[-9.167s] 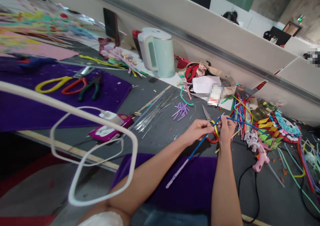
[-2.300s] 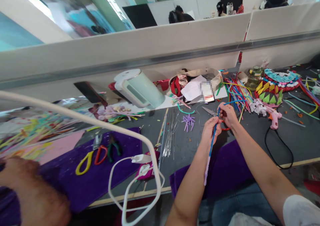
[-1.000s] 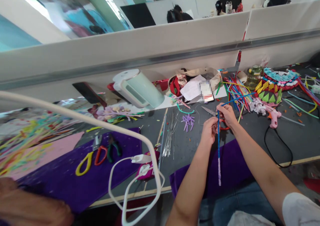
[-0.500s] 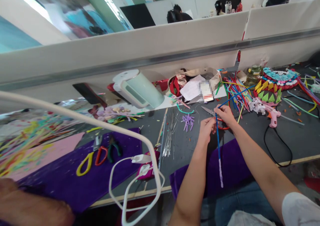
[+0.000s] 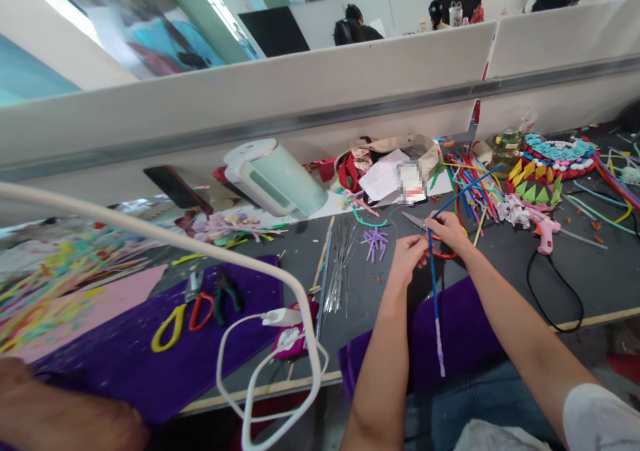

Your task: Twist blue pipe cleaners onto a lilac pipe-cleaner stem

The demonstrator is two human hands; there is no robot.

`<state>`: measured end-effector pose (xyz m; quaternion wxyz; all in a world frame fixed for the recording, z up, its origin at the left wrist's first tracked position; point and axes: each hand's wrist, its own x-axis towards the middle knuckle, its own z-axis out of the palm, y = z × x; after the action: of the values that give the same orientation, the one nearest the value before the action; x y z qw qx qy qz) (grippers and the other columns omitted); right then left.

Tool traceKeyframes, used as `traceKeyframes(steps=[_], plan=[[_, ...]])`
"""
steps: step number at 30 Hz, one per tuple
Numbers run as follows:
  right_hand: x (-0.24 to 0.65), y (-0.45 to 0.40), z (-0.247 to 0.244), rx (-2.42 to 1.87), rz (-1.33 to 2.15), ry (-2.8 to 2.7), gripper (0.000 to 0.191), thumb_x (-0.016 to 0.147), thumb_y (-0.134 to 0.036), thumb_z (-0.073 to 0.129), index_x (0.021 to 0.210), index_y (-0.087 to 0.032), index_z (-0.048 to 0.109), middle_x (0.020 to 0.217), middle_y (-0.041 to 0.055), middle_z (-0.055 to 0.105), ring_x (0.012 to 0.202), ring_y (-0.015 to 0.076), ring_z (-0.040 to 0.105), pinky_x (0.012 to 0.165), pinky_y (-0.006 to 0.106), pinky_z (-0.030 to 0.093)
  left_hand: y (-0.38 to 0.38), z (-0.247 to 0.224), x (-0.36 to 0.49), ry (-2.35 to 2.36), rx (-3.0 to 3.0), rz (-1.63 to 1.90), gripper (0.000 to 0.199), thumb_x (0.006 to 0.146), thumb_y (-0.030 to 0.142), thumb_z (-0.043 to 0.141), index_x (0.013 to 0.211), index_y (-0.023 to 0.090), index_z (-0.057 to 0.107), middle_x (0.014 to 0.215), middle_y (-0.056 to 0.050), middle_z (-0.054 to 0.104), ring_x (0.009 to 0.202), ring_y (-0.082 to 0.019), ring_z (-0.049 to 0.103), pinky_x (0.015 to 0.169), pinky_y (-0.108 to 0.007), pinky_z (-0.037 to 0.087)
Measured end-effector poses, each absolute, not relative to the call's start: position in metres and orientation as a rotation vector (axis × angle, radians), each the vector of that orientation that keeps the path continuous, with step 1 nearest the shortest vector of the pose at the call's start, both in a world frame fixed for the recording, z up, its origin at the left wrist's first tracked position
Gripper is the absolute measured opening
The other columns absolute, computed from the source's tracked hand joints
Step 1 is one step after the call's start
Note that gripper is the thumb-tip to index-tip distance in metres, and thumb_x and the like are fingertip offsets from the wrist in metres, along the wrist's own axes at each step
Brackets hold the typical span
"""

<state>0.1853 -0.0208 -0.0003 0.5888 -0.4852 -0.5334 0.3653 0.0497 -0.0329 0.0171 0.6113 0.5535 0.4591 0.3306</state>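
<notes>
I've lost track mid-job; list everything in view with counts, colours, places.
Rod: 1, blue with lilac end, centre right
Strip: 1, blue, slanting from rod
Cloths: 2, purple, left and front
Scissors: 2, red and yellow, left cloth, behind rod
Pliers: 1, dark green, left cloth
Kettle: 1, mint, white, back
Wires: many, silver, centre
Short strips: many, purple, centre
Strip pile: many, mixed, right
Sheet: 1, pink, left
Bag: 1, beige, back
Jar: 1, greenish, back right
Glue gun: 1, pink, right
Power block: 1, magenta, front edge
Cord: 1, white, front
Ornament: 1, turquoise, white, red, back right
People: at least 2, partly hidden, beyond partition
Co-worker's arm: 1, blurred, bottom left
Left hand: 1, bare, beside rod
Right hand: 1, bare, holding rod
</notes>
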Motion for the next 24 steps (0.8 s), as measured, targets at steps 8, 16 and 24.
traceKeyframes(steps=[8, 16, 24], plan=[[0.1845, -0.0222, 0.0003, -1.104, 0.906, -1.219, 0.026, 0.072, -0.036, 0.055, 0.055, -0.018, 0.048, 0.053, -0.0047, 0.043, 0.048, 0.0078, 0.038, 0.045, 0.02, 0.03, -0.0306, 0.0172, 0.0471, 1.019, 1.218, 0.747, 0.01, 0.059, 0.023, 0.056, 0.055, 0.015, 0.059, 0.044, 0.001, 0.053, 0.031, -0.007, 0.042, 0.033, -0.019, 0.025], [0.1806, -0.0246, 0.0031, -1.002, 1.099, -1.082, 0.025, 0.07, -0.039, 0.061, 0.059, -0.019, 0.049, 0.043, -0.0077, 0.039, 0.035, 0.006, 0.033, 0.036, 0.019, 0.024, -0.0264, 0.0104, 0.0489, 0.937, 1.029, 0.74, 0.008, 0.056, 0.022, 0.057, 0.052, 0.015, 0.056, 0.041, 0.003, 0.05, 0.028, -0.005, 0.037, 0.03, -0.018, 0.023], [0.1819, -0.0255, 0.0047, -0.935, 1.113, -1.039, 0.025, 0.072, -0.037, 0.061, 0.059, -0.018, 0.05, 0.041, -0.0082, 0.038, 0.036, 0.0049, 0.031, 0.037, 0.019, 0.022, -0.0271, 0.0089, 0.0486, 0.842, 0.989, 0.75, 0.011, 0.059, 0.024, 0.06, 0.058, 0.013, 0.058, 0.042, 0.003, 0.049, 0.03, -0.005, 0.039, 0.03, -0.017, 0.024]])
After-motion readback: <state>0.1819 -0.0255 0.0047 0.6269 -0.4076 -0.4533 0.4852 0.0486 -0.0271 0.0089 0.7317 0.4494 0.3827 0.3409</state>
